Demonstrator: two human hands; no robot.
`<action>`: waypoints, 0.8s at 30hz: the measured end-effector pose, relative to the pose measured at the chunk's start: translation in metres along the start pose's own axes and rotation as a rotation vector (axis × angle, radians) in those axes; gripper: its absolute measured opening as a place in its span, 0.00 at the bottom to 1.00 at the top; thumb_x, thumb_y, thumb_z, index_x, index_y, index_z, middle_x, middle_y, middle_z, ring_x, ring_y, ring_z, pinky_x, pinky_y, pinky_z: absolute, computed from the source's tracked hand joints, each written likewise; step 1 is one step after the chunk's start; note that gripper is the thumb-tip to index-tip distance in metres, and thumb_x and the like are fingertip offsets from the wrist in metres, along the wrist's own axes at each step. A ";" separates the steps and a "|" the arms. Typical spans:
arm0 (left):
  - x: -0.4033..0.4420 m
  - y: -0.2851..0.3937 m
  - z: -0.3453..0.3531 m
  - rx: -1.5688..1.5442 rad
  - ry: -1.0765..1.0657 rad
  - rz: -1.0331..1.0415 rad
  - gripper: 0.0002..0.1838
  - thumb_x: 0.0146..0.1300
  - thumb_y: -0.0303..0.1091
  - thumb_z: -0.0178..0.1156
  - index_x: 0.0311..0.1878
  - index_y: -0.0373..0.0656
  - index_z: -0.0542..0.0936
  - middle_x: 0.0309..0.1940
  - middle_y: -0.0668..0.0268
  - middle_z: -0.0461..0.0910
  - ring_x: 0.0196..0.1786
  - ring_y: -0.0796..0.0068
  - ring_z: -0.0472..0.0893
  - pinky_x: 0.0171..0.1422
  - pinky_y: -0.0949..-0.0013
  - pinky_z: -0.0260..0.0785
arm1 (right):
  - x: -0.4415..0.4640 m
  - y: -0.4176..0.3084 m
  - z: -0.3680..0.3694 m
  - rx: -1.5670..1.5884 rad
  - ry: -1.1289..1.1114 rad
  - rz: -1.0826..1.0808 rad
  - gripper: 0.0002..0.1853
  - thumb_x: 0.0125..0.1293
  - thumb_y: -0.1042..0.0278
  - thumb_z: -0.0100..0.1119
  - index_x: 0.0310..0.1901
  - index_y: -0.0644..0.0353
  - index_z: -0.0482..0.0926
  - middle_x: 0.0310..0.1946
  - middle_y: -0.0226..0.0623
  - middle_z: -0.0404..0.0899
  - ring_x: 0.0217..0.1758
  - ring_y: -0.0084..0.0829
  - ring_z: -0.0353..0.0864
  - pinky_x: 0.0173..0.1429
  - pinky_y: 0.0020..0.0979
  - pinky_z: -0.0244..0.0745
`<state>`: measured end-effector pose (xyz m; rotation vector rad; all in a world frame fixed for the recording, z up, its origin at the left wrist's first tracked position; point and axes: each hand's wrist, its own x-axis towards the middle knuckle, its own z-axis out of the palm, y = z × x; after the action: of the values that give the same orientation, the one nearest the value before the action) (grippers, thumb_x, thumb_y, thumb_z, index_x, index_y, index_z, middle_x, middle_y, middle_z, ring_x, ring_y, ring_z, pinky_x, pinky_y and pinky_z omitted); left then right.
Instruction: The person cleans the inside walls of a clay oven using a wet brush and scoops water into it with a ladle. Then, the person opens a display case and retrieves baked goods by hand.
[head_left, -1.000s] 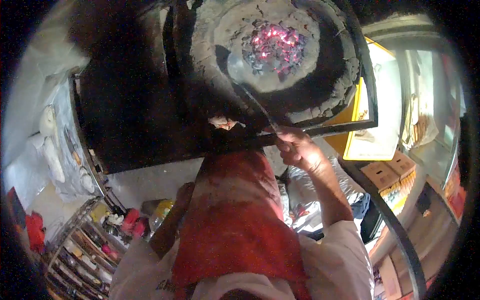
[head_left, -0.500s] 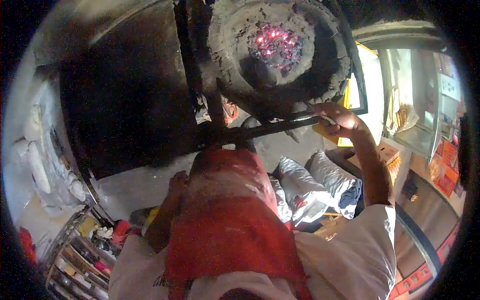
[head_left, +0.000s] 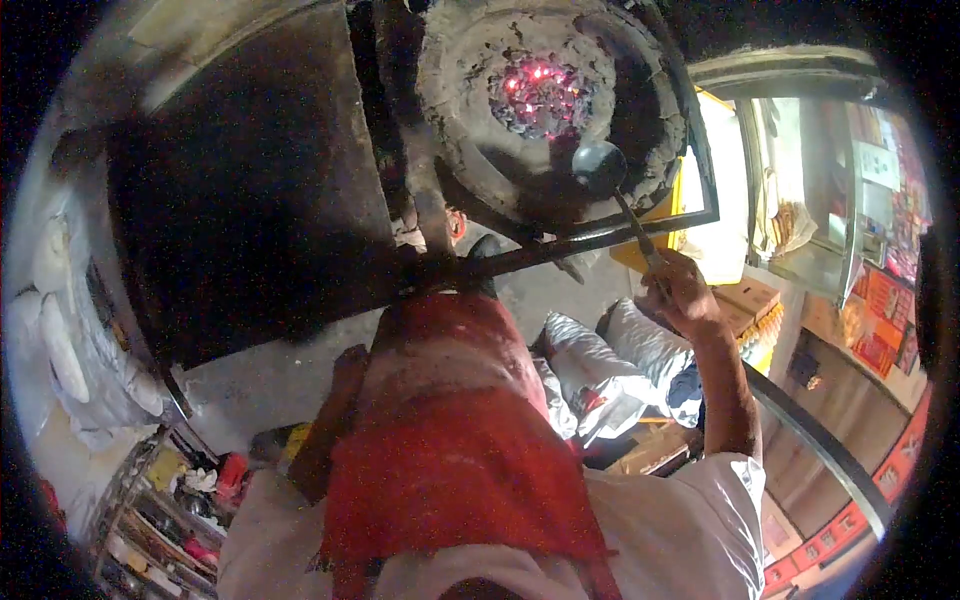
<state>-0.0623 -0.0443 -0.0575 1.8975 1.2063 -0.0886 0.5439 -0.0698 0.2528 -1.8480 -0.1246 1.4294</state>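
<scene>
My right hand (head_left: 680, 292) is closed around the handle of a metal ladle (head_left: 600, 165). The ladle's round bowl is over the near right part of a round clay fire pit (head_left: 470, 150), just short of the coals. Glowing red coals (head_left: 540, 95) lie in the pit's middle among grey ash. Low beside the red apron (head_left: 440, 420), my left hand (head_left: 350, 368) hangs in shadow, its fingers too dark to make out.
A black metal frame edge (head_left: 590, 240) runs between me and the pit. To the left is a wide dark surface (head_left: 240, 200). Silvery sacks (head_left: 590, 375) and a cardboard box (head_left: 745, 297) stand at the lower right. A cluttered rack (head_left: 150, 510) is at lower left.
My right hand has come back toward me, down in the view. The ladle's bowl, hardly distinguishable before, now shows clearly over the pit. My left hand stays beside the apron.
</scene>
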 end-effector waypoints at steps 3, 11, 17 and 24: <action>0.003 0.033 -0.020 -0.184 -0.089 -0.223 0.21 0.68 0.40 0.54 0.56 0.34 0.77 0.47 0.54 0.81 0.46 0.59 0.81 0.51 0.60 0.73 | 0.029 0.010 -0.010 -0.413 -0.045 -0.214 0.10 0.52 0.80 0.60 0.37 0.63 0.75 0.29 0.44 0.73 0.34 0.45 0.75 0.39 0.42 0.71; -0.015 -0.008 0.012 -0.786 -0.010 -0.525 0.25 0.71 0.45 0.51 0.62 0.36 0.74 0.52 0.57 0.80 0.51 0.66 0.79 0.58 0.64 0.70 | 0.080 0.013 -0.004 -0.853 -0.272 -0.712 0.03 0.66 0.73 0.52 0.35 0.57 0.69 0.25 0.29 0.68 0.21 0.21 0.65 0.22 0.24 0.59; -0.002 0.050 -0.026 -0.412 -0.183 -0.634 0.28 0.72 0.51 0.42 0.60 0.36 0.74 0.57 0.50 0.77 0.59 0.54 0.77 0.64 0.57 0.66 | 0.052 -0.019 0.050 -0.012 -0.054 -0.001 0.09 0.71 0.63 0.49 0.32 0.54 0.67 0.22 0.27 0.65 0.19 0.21 0.62 0.20 0.26 0.56; 0.004 0.065 -0.039 -0.229 -0.162 -0.473 0.28 0.70 0.50 0.41 0.53 0.34 0.76 0.51 0.45 0.78 0.54 0.50 0.78 0.59 0.54 0.67 | 0.031 -0.022 0.063 0.180 0.090 0.203 0.08 0.73 0.60 0.46 0.34 0.50 0.66 0.20 0.25 0.62 0.17 0.20 0.60 0.19 0.24 0.54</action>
<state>-0.0249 -0.0246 0.0054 1.3549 1.4617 -0.3363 0.5094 -0.0069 0.2382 -1.8113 0.2358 1.4389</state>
